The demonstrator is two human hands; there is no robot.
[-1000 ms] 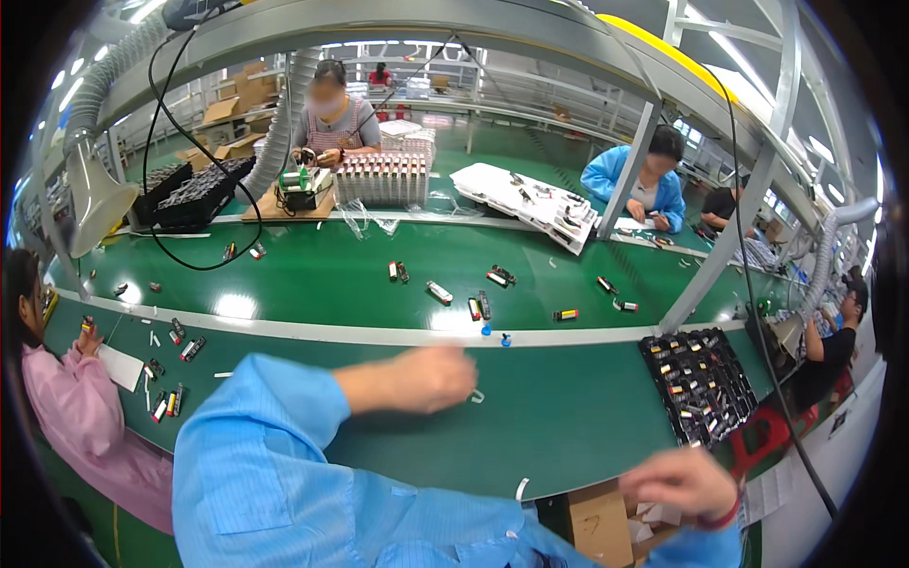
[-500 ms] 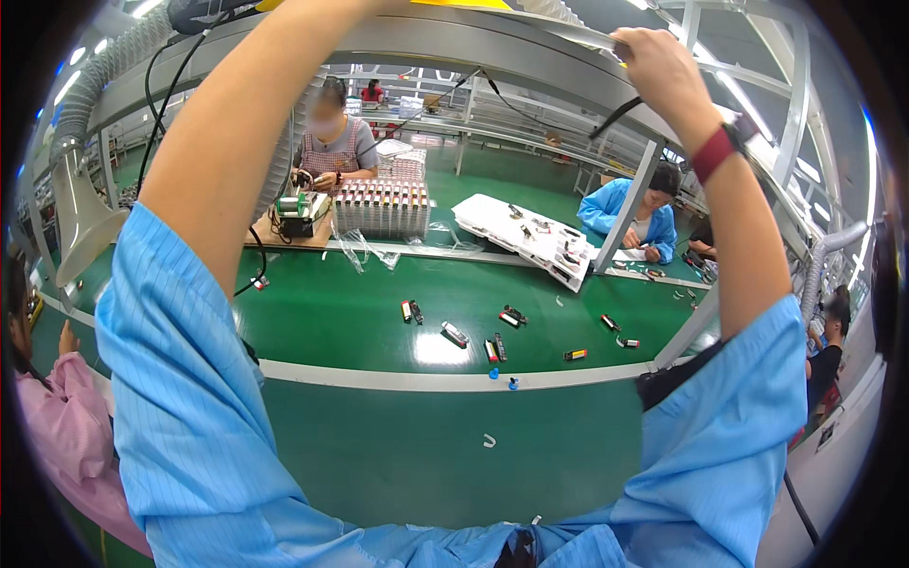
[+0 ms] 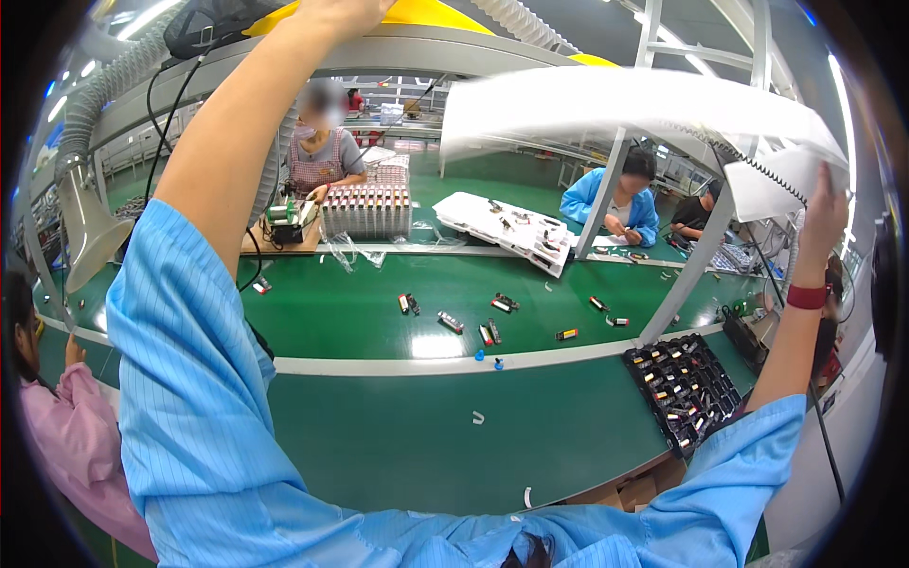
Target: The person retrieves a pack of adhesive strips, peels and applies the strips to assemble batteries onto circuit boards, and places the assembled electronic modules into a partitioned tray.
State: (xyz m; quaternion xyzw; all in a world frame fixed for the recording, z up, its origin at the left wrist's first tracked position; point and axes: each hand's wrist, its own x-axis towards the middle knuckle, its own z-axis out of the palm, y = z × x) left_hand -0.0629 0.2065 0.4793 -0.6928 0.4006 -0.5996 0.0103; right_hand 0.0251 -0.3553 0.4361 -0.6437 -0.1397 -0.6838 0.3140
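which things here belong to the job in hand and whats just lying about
Likely in use: white sheet, held by right hand; perhaps yellow object near left hand.

Likely just lying about: small devices, blue pieces, white strip, black tray.

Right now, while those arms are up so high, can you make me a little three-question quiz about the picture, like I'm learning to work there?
1. Which hand holds the blurred white sheet?
2. True or false: the black tray is nearer the picture's right edge than its left.
3. The wristband is: A) green, B) red, C) yellow.

Key: 1. The right hand. 2. True. 3. B.
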